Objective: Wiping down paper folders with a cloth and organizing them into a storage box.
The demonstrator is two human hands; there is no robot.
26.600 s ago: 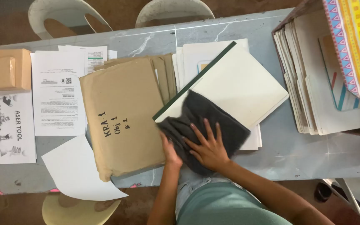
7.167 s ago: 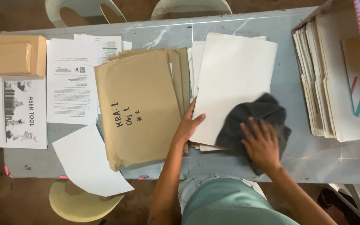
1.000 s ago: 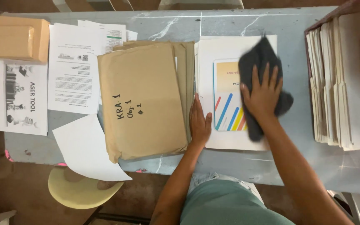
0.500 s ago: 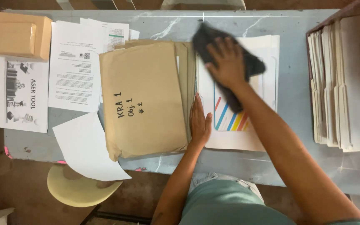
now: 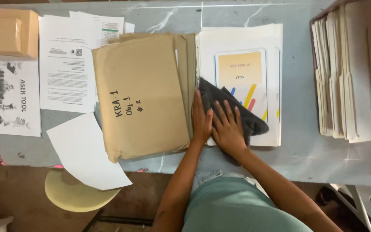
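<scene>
Right hand (image 5: pixel 227 129) lies flat, fingers spread, pressing a dark grey cloth (image 5: pixel 237 112) onto a white folder (image 5: pixel 241 64) with a yellow panel and coloured stripes. Left hand (image 5: pixel 201 118) rests open and flat just beside it, touching the cloth's near edge and the edge of a stack of brown envelopes (image 5: pixel 140 96). Beyond the left hand lie printed sheets (image 5: pixel 67 73), a blank white sheet (image 5: pixel 84 152) and a cardboard box (image 5: pixel 7 32). Well apart from the right hand stands a pile of folders (image 5: pixel 348 77) on the grey table (image 5: pixel 305 154).
</scene>
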